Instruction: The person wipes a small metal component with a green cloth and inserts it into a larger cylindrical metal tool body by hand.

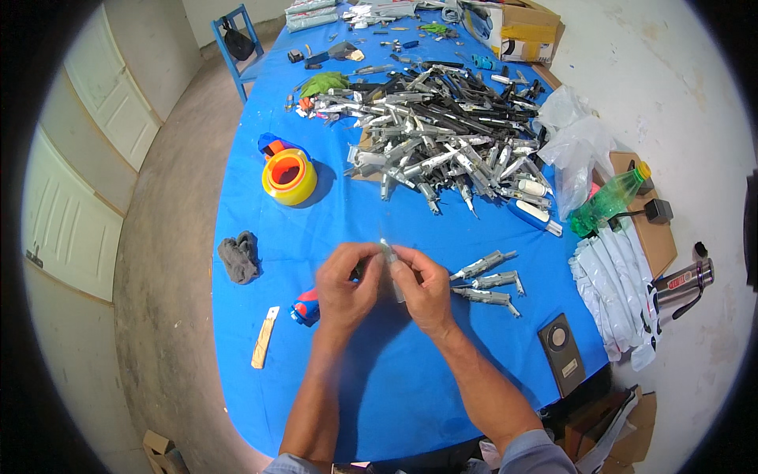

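Observation:
Near the middle of the table, a slim grey part with a pale tip is held between my hands. My right hand is closed around it, thumb along its side. Fingers of my left hand pinch at its upper end; this hand is slightly blurred. What exactly the part is cannot be told. Just right of my right hand lie three similar grey mechanical pieces, side by side. A red and blue tool is partly hidden behind my left hand.
Beyond my hands spreads a big heap of grey and black parts. Yellow tape roll, grey cloth and wrapped blade lie left. At right are a green bottle, white plastic bags and a dark phone.

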`<state>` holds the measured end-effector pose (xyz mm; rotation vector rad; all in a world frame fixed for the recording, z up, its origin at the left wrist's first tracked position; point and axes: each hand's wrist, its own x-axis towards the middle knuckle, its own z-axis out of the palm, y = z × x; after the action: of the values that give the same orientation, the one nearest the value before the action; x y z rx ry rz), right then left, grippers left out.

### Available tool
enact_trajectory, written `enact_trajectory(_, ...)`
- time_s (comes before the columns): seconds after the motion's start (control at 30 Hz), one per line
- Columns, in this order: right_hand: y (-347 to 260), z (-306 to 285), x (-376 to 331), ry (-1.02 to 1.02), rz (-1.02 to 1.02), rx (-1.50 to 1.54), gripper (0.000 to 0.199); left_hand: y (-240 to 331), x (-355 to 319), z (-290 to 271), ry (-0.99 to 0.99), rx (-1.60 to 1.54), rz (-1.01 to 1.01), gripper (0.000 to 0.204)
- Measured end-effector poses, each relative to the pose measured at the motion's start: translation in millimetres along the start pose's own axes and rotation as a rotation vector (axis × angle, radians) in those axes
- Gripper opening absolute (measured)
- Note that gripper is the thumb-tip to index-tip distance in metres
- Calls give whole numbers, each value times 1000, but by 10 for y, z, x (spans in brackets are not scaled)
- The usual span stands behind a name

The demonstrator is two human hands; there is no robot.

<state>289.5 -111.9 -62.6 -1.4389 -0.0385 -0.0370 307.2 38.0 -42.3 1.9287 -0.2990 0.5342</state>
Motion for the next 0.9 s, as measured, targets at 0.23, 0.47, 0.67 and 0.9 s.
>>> enact_trajectory(0.23, 92, 60, 34, 61, -60, 95, 32, 47, -21, -14, -44, 6, -9, 9)
enact_trajectory(0.47, 96, -18, 41, 59, 1, 206, 33, -85, -91, 35, -35, -253, -261, 13)
enact_trajectory(0.67, 60, -16, 41, 36, 20, 239, 34, 20, -24, 45, -31, -88, -31, 9)
enact_trajectory(0.9, 45, -76, 94, 83, 83, 462, 38, 152, -13, 85, -115, -83, 33, 10)
